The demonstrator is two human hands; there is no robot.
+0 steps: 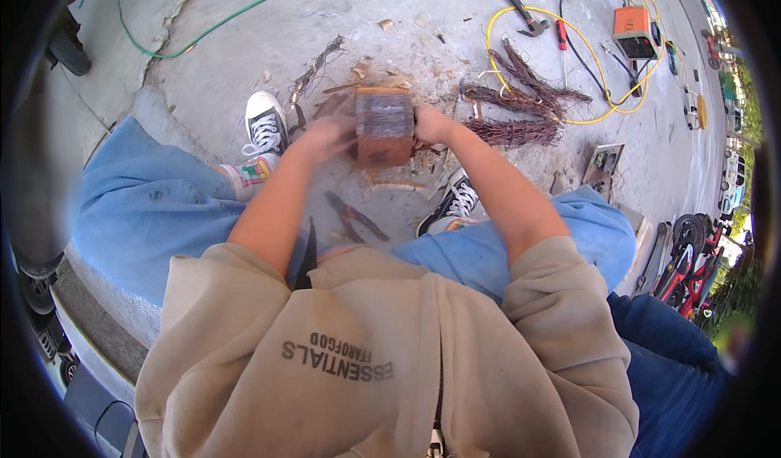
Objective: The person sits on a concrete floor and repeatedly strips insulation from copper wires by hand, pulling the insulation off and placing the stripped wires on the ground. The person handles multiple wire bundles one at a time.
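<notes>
Our hands are both at the wire-wound block (384, 120), which sits on the concrete floor (439, 27) between our two shoes, with close turns of wire across its middle and a rust-brown face toward us. Our left hand (329, 138) is at the block's left side, so blurred that we cannot tell how far its fingers are open or whether they have hold of anything. Our right hand (431, 126) is at the block's right side, its fingers bent in against it, though we cannot tell whether they grip it or only press. To the right of the block we have bundles of reddish-brown wire (521, 133), and beyond it on the left a loose wire tangle (316, 69). Brown scraps (399, 81) lie around the block, some just beyond it. Nearer to us than the block, slightly left, lie pliers (347, 211) with their handles spread. Well beyond the block to the right we see a hammer (515, 4), a red-handled screwdriver (562, 37), a looped yellow cable (489, 41) and an orange box (634, 23); beyond it to the left curves a green hose (236, 20).
</notes>
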